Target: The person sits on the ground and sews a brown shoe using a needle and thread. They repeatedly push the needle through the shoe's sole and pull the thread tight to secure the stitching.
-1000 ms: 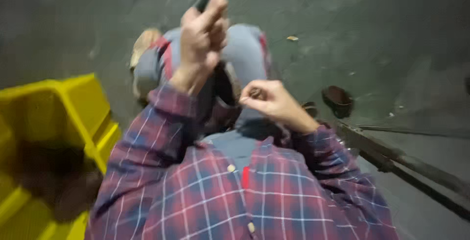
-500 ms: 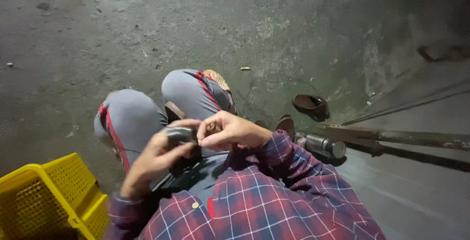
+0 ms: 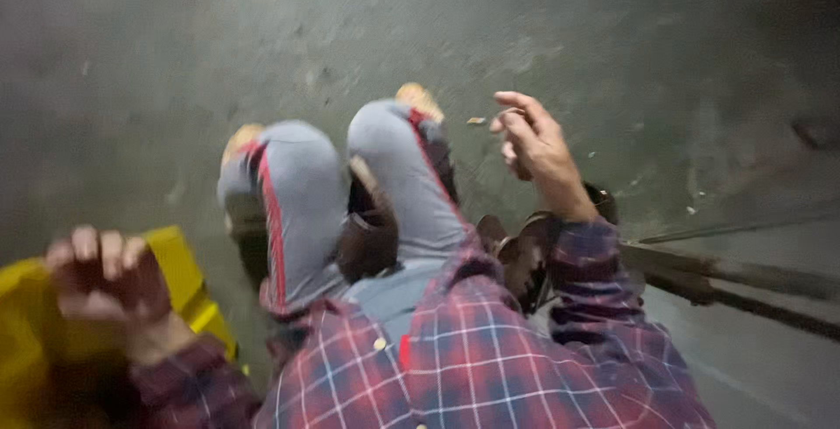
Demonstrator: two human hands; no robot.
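Note:
I sit on a concrete floor with my knees in grey trousers (image 3: 297, 210) drawn up, wearing a red and blue plaid shirt. My left hand (image 3: 107, 276) is at the lower left, above the yellow plastic crate (image 3: 179, 263), with its fingers curled. Something dark shows in the palm, but blur hides what it is. My right hand (image 3: 535, 147) is raised on the right beyond my right knee. Its fingers are loosely bent, with the thumb and forefinger close together. Whether they pinch something small is too blurred to tell.
Dark metal bars (image 3: 744, 276) lie along the floor at the right. A dark round object (image 3: 604, 206) sits on the floor just behind my right wrist. Small bits of debris (image 3: 475, 120) dot the concrete ahead.
My hands were together in my lap on a dark object. They have since parted: the left swung out over the yellow crate, and the right rose to the right.

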